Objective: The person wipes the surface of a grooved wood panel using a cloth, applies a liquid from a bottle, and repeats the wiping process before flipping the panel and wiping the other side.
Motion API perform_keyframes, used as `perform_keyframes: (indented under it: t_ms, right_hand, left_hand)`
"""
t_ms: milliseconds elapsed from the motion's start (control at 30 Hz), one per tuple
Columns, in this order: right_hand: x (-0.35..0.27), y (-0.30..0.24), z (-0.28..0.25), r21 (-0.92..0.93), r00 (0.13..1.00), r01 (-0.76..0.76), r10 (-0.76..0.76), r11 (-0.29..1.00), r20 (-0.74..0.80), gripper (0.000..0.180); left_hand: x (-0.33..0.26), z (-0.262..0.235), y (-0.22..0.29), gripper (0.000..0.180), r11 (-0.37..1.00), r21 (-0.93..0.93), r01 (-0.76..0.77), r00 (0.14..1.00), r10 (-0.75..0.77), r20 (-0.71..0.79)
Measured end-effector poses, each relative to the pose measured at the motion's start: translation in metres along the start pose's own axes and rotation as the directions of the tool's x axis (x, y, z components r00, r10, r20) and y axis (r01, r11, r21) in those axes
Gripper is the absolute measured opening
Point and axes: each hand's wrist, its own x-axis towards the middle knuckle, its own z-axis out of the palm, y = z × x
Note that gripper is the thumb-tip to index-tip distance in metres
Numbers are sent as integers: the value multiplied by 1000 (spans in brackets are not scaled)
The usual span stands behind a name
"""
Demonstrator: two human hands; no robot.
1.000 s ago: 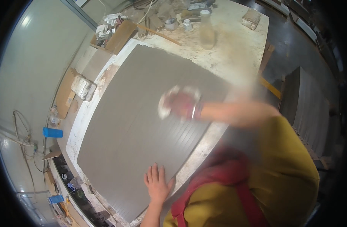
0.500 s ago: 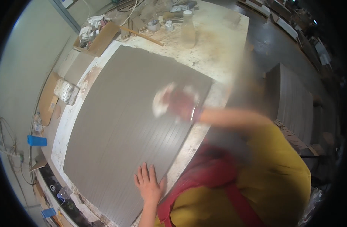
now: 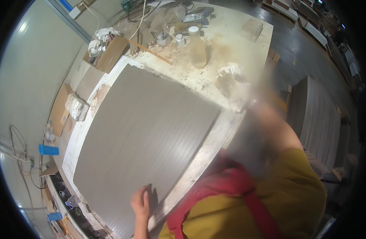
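Note:
A large grey-brown panel (image 3: 139,131) with fine lengthwise lines lies on the white worktable. My left hand (image 3: 140,203) is just above its near end, seen edge-on, fingers loosely bent and holding nothing; its shadow falls on the panel beside it. Past the panel's far right corner, my right hand (image 3: 241,95) is over the table edge, smeared by motion. A crumpled white cloth (image 3: 229,73) shows at its fingers, which appear closed on it, though blur hides the exact grip.
A capped bottle (image 3: 198,51), small white jars (image 3: 180,39) and a wooden stick (image 3: 151,51) stand or lie on the dusty far table. A cardboard box (image 3: 110,53) holds crumpled white material. A wrapped white bundle (image 3: 76,107) lies left. Stacked panels (image 3: 312,109) stand at right.
My right hand has swung with the cloth from the panel's middle to beyond its far right corner. My left hand, flat with spread fingers before, has lifted and turned edge-on.

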Motion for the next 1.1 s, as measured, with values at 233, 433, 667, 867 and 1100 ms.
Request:
perform_keyframes:
  t_ms: [233,433,667,867,1100]
  right_hand:
    - [-26,16,75,-71,934,-123,139,990,329,44]
    - [-31,-9,70,-544,989,112,-40,831,142,37]
    - [-37,-19,91,-764,988,148,-135,628,81,25]
    - [-17,-31,81,-583,994,105,-92,805,52,28]
    - [30,-3,20,-435,962,230,-135,870,238,26]
  left_hand:
    - [197,80,182,35,853,-520,47,995,9,104]
    - [262,145,274,42,811,-424,-402,907,289,-307]
    - [296,151,269,13,822,-413,-392,914,299,-273]
    - [301,121,229,11,826,-554,-101,986,11,-163]
    - [305,62,245,7,432,-893,-125,958,-181,-221]
